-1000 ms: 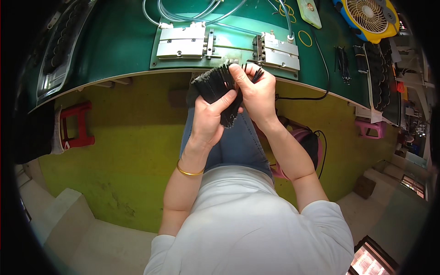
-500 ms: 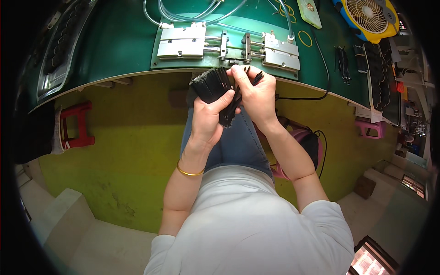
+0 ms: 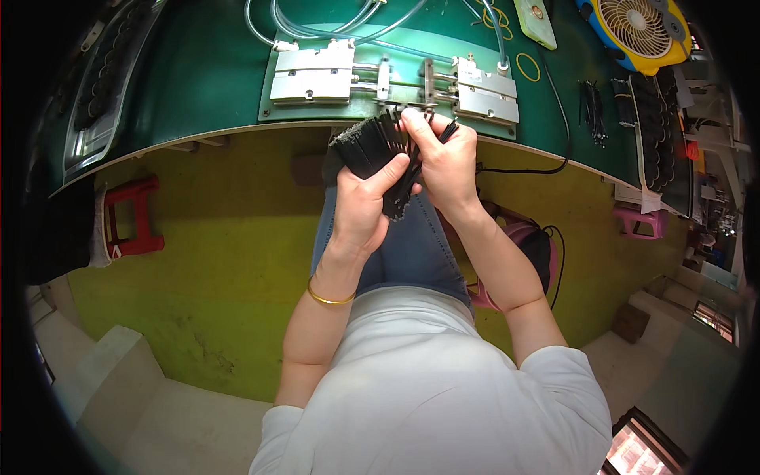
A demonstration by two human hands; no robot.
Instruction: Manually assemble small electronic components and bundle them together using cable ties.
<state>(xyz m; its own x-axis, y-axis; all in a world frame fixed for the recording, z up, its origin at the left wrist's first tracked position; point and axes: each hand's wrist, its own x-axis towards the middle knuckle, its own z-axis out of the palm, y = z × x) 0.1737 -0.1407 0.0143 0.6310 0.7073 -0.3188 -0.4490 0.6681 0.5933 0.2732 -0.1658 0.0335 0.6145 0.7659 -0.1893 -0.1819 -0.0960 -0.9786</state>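
Observation:
A thick bundle of thin black rods with greyish ends [image 3: 364, 148] is gripped in my left hand [image 3: 360, 204], whose thumb presses across it. My right hand [image 3: 449, 170] is closed at the bundle's right side, thumb and forefinger pinching a few of the same thin black rods [image 3: 448, 131]. Both hands are at the table's front edge, just before a metal fixture. That fixture has two silver pneumatic cylinders, a left one [image 3: 313, 75] and a right one [image 3: 486, 93], with upright bars facing each other across a gap. My right fingertips partly hide the gap's near side.
Clear air hoses [image 3: 332, 32] curl behind the fixture on the green table [image 3: 198, 71]. To the right lie a yellow rubber band [image 3: 527, 67], loose black rods [image 3: 591, 113] and a yellow-blue fan [image 3: 633, 24]. A tray [image 3: 119, 103] sits left; a red stool [image 3: 134, 215] stands below.
My hands and the bundle have shifted slightly to the right. My right fingertips moved a little toward the fixture, whose bars now look blurred and slightly farther apart.

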